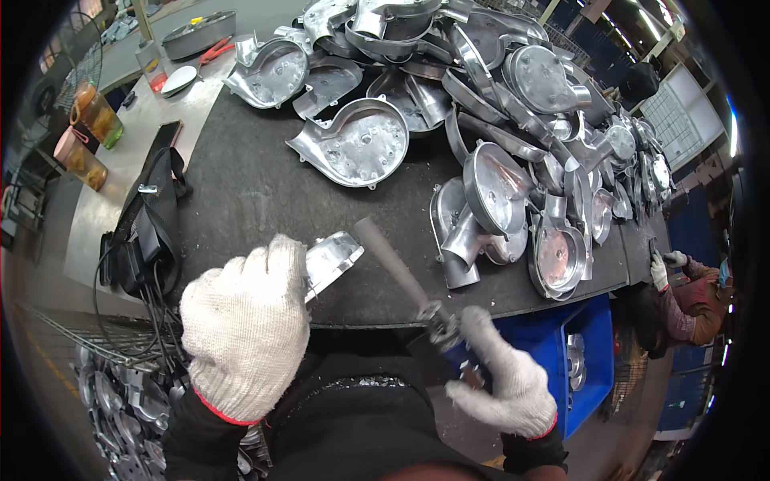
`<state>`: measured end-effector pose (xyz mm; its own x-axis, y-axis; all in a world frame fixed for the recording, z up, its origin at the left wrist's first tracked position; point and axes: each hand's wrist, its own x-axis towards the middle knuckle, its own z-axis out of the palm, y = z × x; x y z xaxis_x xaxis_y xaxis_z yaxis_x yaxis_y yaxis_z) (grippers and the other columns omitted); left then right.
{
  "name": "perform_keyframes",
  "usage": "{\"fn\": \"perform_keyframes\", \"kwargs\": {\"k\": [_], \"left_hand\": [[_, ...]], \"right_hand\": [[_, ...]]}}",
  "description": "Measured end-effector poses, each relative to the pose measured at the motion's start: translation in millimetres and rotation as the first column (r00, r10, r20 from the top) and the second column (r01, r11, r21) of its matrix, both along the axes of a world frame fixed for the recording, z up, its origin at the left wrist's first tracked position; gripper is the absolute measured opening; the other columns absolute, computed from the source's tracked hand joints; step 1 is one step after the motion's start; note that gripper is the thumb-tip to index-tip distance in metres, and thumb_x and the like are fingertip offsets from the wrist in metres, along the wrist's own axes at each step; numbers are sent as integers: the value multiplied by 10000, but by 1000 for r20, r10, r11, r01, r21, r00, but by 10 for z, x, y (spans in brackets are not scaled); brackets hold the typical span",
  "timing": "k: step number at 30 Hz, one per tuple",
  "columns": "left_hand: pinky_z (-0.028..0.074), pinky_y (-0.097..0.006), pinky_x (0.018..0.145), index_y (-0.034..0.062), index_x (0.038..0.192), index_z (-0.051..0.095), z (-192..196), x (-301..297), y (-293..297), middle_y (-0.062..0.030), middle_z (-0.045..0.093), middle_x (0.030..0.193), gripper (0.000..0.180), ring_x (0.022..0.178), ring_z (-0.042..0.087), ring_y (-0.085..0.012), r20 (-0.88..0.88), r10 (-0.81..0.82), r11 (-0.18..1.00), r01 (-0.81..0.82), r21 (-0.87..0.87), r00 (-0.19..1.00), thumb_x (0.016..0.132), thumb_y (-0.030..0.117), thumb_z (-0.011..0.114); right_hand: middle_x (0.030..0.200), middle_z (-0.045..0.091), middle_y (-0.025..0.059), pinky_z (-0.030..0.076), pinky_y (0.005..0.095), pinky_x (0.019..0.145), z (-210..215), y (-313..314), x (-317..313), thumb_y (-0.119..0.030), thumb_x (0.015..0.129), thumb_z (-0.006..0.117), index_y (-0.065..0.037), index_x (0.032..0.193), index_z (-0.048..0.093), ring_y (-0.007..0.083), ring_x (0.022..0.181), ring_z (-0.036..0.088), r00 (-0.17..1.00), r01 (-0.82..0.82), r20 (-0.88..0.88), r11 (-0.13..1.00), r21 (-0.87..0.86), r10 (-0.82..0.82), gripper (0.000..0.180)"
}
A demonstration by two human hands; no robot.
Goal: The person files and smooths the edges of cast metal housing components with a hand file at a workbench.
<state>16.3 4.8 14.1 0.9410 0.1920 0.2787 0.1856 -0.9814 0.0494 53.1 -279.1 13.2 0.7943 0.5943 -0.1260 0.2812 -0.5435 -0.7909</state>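
My left hand [245, 321], in a white knit glove with a red cuff edge, is closed around a shiny metal casting [335, 258]. Only the casting's far end shows past the fingers; the glove hides the rest. My right hand [517, 381], gloved the same way, holds a long grey file [393, 263], smeared by motion. Its blade points up and left, toward the casting but apart from it. The handle is partly covered by my fingers. Beyond both hands, a snail-shaped metal housing [365, 144] lies on the dark worktable [249, 188].
Many similar housings form a heap [497, 104] at the back and right. A blue bin [589, 377] stands below the table's right edge. At left are a black bag [152, 200] with cables, a phone [167, 135] and bottles [96, 116]. A co-worker [694, 301] is at far right.
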Motion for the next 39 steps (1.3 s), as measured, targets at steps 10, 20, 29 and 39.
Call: {"fn": "perform_keyframes", "kwargs": {"k": [10, 20, 29, 39], "left_hand": [[597, -389, 794, 24, 1367, 601, -482, 243, 302, -158, 730, 1110, 895, 993, 733, -337, 634, -280, 754, 574, -319, 721, 556, 59, 976], [522, -477, 960, 80, 1207, 685, -1679, 831, 347, -116, 718, 1107, 505, 1041, 678, -351, 427, -429, 777, 566, -276, 796, 730, 120, 847], [597, -317, 837, -20, 1148, 706, -1238, 461, 510, -96, 705, 1058, 373, 931, 703, -189, 611, -21, 485, 543, -686, 791, 801, -54, 837], [569, -297, 934, -9, 1196, 759, -600, -388, 870, -163, 763, 1168, 443, 1089, 737, -237, 161, -42, 585, 155, -796, 986, 767, -116, 781]], "right_hand": [[1117, 712, 150, 561, 330, 894, 136, 34, 159, -167, 975, 665, -162, 1672, 270, 208, 928, 710, 961, 29, -277, 993, 117, 4, 801], [1003, 648, 80, 599, 300, 682, -177, -217, 9, -202, 1009, 612, -295, 1692, 187, 122, 765, 651, 742, 466, -578, 881, 83, -338, 809], [911, 640, 65, 589, 308, 669, -509, -136, 123, -183, 993, 658, -250, 1686, 225, 129, 728, 648, 707, 409, -659, 909, 84, -257, 820], [1490, 571, 232, 504, 348, 1072, -836, 119, 318, -244, 959, 749, -79, 1635, 334, 290, 1253, 657, 933, 75, -359, 954, 290, 35, 810]]}}
